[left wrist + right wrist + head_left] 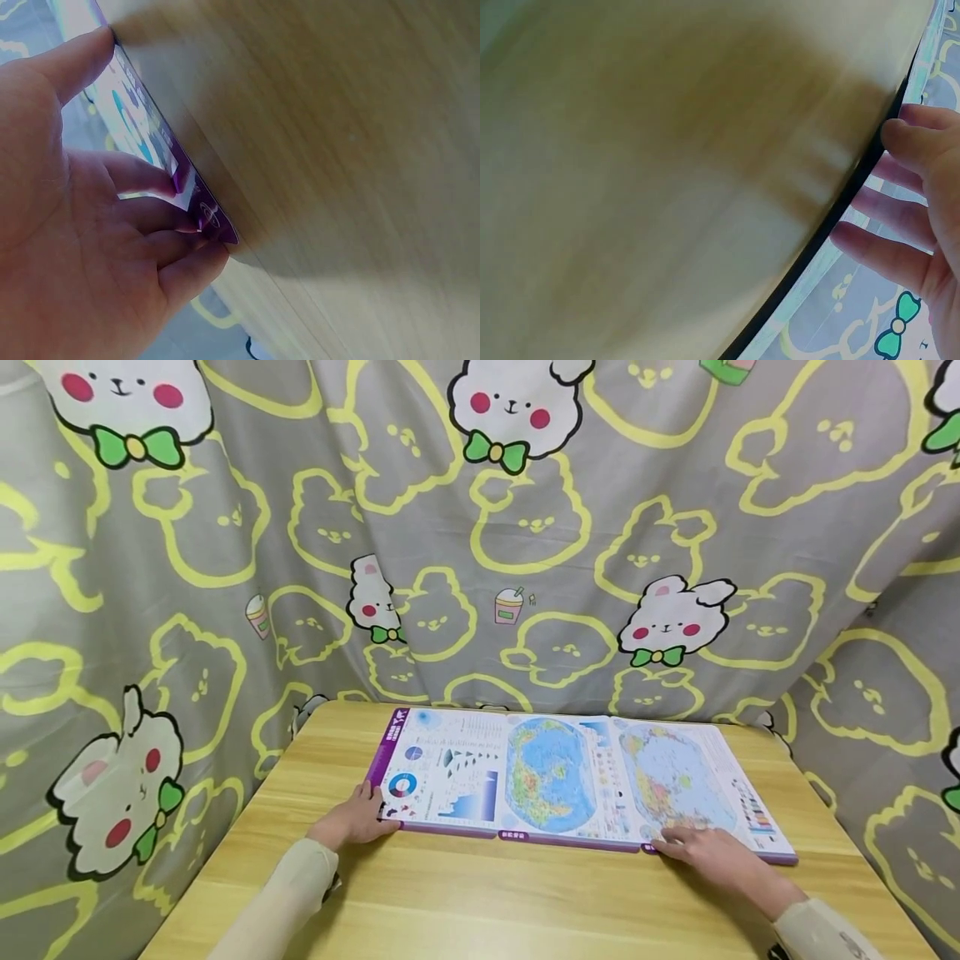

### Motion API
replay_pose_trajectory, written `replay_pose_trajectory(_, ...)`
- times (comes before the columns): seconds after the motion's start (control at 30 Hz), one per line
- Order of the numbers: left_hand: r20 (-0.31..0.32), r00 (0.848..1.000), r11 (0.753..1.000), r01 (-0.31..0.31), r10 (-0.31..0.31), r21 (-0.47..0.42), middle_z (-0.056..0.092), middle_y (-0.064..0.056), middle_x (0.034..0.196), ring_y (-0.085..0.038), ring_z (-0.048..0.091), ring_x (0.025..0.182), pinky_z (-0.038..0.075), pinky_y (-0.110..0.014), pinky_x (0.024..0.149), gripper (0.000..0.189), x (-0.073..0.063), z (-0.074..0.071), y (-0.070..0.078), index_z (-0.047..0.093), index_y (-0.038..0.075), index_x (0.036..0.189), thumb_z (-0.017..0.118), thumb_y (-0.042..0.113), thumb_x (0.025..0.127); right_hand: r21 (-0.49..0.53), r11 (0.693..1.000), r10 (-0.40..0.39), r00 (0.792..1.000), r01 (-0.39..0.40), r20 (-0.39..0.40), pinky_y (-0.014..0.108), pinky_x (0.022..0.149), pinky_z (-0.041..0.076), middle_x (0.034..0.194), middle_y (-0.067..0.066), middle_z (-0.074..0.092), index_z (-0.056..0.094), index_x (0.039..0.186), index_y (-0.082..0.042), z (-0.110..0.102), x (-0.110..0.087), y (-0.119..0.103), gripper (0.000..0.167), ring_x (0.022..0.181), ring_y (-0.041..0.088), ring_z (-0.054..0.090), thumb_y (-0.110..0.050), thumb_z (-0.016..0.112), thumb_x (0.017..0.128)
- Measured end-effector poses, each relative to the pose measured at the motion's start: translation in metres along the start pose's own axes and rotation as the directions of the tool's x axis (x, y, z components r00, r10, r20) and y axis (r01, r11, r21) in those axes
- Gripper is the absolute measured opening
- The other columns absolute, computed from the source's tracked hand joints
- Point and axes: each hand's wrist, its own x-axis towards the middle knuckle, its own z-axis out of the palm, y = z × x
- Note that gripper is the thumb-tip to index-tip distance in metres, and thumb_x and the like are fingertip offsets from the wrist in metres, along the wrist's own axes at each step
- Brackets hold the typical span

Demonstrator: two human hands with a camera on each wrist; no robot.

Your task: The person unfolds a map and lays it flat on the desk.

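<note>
A folding world map (615, 777) with purple edges lies spread across the far part of the wooden table. Two of its panels show world maps, and the left panel carries charts. My left hand (354, 818) rests at the map's near left corner. In the left wrist view, that hand's thumb and fingertips (199, 266) touch the purple border, apart from each other. Toward the right end, my right hand (708, 852) lies over the near edge. The right wrist view shows the right thumb (907, 142) at the dark edge and spread fingers touching the map.
The wooden table (465, 893) extends in front of the map. Behind it and at both sides hangs a grey curtain (525, 552) printed with rabbits and yellow outlines, close to the table's far edge.
</note>
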Motion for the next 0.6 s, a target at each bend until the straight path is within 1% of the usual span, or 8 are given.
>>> replay_pose_trajectory(0.13,-0.001,1.0,1.0,0.008,-0.008,-0.003,0.014,-0.04,0.145,-0.051,0.013,0.135,0.025,-0.06,0.105,0.088,0.0,0.0017,0.0004,0.025,-0.017,0.14,0.058,0.047,0.089,-0.017,1.0,-0.006,1.0,0.006,-0.012,0.04,0.057,0.055,0.103,0.013,0.065,0.071,0.11,-0.014,0.0019,-0.0002,0.0002,0.041,0.081,0.031,0.066,0.0,0.061,0.074)
replay_pose_trajectory(0.4,0.006,1.0,1.0,0.011,-0.011,-0.008,0.014,-0.039,0.146,-0.051,0.014,0.135,0.026,-0.06,0.105,0.087,-0.0004,0.0016,0.0014,0.026,-0.016,0.14,0.058,0.047,0.089,0.004,1.0,0.011,0.999,-0.011,0.032,0.041,0.056,0.055,0.104,0.014,0.065,0.071,0.111,-0.015,0.0016,-0.0017,-0.0005,0.041,0.078,0.031,0.066,0.0,0.062,0.075)
replay_pose_trajectory(0.6,0.002,1.0,1.0,0.008,-0.008,-0.017,0.014,-0.039,0.146,-0.051,0.014,0.135,0.026,-0.061,0.104,0.087,0.0001,0.0015,-0.0006,0.027,-0.015,0.14,0.059,0.047,0.089,0.008,1.0,0.004,1.0,-0.004,0.03,0.039,0.055,0.055,0.105,0.013,0.065,0.071,0.112,-0.015,0.0017,-0.0008,0.001,0.043,0.08,0.03,0.066,0.002,0.064,0.073)
